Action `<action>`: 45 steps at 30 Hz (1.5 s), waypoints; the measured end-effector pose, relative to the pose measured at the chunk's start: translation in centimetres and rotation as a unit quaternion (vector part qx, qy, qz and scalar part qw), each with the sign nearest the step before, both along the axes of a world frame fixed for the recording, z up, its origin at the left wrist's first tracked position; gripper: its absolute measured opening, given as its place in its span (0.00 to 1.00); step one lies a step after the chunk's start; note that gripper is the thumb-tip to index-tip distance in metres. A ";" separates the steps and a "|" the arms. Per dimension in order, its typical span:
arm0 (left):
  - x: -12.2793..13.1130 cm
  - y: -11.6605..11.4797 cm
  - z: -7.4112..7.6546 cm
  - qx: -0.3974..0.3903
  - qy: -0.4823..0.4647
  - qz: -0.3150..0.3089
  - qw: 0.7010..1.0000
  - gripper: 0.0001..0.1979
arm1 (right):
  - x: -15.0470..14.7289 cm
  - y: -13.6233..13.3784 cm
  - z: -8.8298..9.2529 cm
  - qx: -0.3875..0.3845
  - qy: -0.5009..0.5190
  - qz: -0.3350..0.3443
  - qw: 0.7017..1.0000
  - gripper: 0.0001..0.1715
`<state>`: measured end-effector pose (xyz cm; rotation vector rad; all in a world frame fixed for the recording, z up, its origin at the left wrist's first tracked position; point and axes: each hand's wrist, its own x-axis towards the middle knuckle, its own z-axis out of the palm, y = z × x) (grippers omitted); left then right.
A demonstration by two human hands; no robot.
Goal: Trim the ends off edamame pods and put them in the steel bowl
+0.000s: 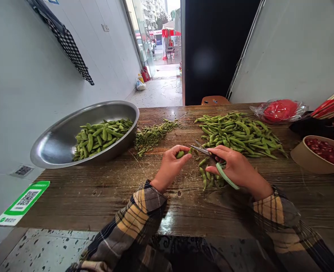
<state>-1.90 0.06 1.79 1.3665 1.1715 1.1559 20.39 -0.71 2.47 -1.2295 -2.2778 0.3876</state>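
Between the thumb and fingers of my left hand (171, 166) is a green edamame pod (180, 154). My right hand (236, 164) grips scissors (225, 174) with pale green handles, their blades (200, 149) parted and pointing at the pod's end. Beneath my right hand lie several loose pods (204, 177) on the wooden table. Just beyond it spreads a large heap of edamame pods (240, 134). Past my left hand, a strip of small green trimmings (155, 136) lies beside a wide steel bowl (52, 141), which holds many more pods (103, 136).
On the right stand a paper tub (308, 156) of dark red beads or berries and a plastic bag (281, 110) with something red inside. A green QR-code card (27, 200) lies at the table's left end. Behind the table are an orange stool (215, 100) and a glass doorway.
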 end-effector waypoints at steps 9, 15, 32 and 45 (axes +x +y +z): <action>0.8 -0.4 0.8 0.111 0.118 0.016 0.987 0.05 | -0.9 -0.5 0.2 -0.018 -0.030 0.018 0.999 0.29; 0.7 -0.4 0.9 0.096 0.140 0.014 0.985 0.08 | -0.9 -0.2 -0.4 0.004 -0.026 0.026 0.999 0.24; 0.2 -0.4 1.1 0.035 0.061 -0.066 0.995 0.10 | -0.6 -0.3 0.0 -0.001 -0.026 0.042 0.999 0.25; -0.1 -0.2 1.1 0.061 0.106 -0.105 0.987 0.08 | -0.6 -0.1 -0.4 0.002 -0.027 0.051 0.998 0.20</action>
